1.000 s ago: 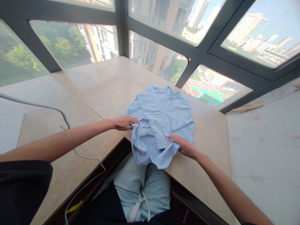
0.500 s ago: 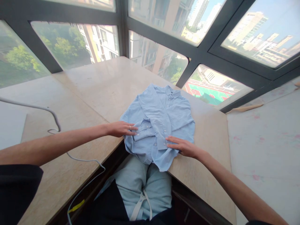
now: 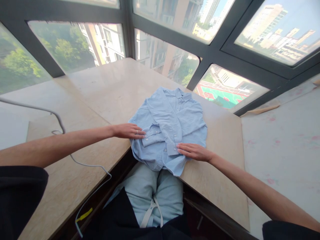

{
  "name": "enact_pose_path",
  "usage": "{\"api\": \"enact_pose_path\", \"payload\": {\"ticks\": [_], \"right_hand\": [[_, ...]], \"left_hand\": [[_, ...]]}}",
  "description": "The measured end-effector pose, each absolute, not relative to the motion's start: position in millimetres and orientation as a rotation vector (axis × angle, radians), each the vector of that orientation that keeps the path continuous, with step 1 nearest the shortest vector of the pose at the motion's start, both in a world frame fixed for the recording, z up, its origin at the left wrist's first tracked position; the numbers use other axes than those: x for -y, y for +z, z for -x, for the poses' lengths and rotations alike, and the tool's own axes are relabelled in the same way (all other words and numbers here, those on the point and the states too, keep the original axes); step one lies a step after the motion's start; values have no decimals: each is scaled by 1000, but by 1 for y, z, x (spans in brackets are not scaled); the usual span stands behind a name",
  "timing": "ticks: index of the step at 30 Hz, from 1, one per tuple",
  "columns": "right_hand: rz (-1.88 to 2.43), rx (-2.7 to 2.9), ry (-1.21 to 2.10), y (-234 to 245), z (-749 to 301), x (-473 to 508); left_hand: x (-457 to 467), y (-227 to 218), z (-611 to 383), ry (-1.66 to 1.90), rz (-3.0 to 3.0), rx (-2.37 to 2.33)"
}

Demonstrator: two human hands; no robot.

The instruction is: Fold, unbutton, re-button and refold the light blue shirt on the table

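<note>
- The left hand (image 3: 128, 131) lies flat, with its fingers (image 3: 139, 128) straight and close together. They are not pinching anything. The tips rest on the edge of the light blue button-up shirt (image 3: 168, 130), next to a cuff (image 3: 151, 138). I cannot see that thumb. A ring (image 3: 136, 132) is on one finger.
- The right hand (image 3: 196, 152) is flat too. Its fingers (image 3: 186, 146) are stretched out side by side, and the tips touch the other cuff (image 3: 172, 149). They have not grabbed any cloth. That thumb is hidden as well.
- The shirt lies front side up on the worktop (image 3: 110, 100), near the window frame (image 3: 205, 55). Its collar (image 3: 184, 96) points at the glass. Both sleeves are folded over the front, and the bottom hem (image 3: 175, 171) hangs past the worktop's front edge, over the pale trousers (image 3: 142, 183).
- One second ago, both hands were holding the hem, and the left one had bunched some up. Now the hem is let go and lies flatter, and the cuff by the left hand shows better.
- Since half a second ago, the hands have hardly moved on the shirt.
- The gray cord (image 3: 85, 164) loops under the left arm.
</note>
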State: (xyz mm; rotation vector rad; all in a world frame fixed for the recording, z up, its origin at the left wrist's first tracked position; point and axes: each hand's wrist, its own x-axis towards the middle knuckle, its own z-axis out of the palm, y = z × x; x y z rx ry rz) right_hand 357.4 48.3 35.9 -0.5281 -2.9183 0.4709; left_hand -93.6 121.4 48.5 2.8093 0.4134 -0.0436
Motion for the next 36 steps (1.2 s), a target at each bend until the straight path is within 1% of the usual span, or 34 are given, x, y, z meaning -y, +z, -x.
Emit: {"api": "enact_pose_path", "payload": {"ticks": [3, 7, 13, 15, 18, 22, 26, 30, 36], "right_hand": [[446, 2941, 445, 38, -355, -57], [334, 2910, 357, 35, -352, -60], [338, 2891, 153, 33, -344, -56], [370, 2867, 90, 36, -341, -52], [451, 2780, 101, 43, -340, -39], [586, 2623, 255, 57, -344, -18], [666, 2509, 470, 72, -348, 1], [737, 2450, 718, 89, -349, 14], [1026, 2256, 1187, 124, -339, 20]], "left_hand": [[-124, 51, 89, 17, -2796, -404], [-123, 44, 83, -6, -2833, -451], [-121, 38, 83, 271, -2958, -356], [-117, 42, 84, 308, -2958, -373], [-106, 52, 85, 327, -2922, -443], [-84, 64, 90, 335, -2855, -448], [-64, 83, 90, 211, -2720, -505], [-48, 118, 86, 116, -2537, -591], [-42, 167, 80, 223, -2224, -714]]}}
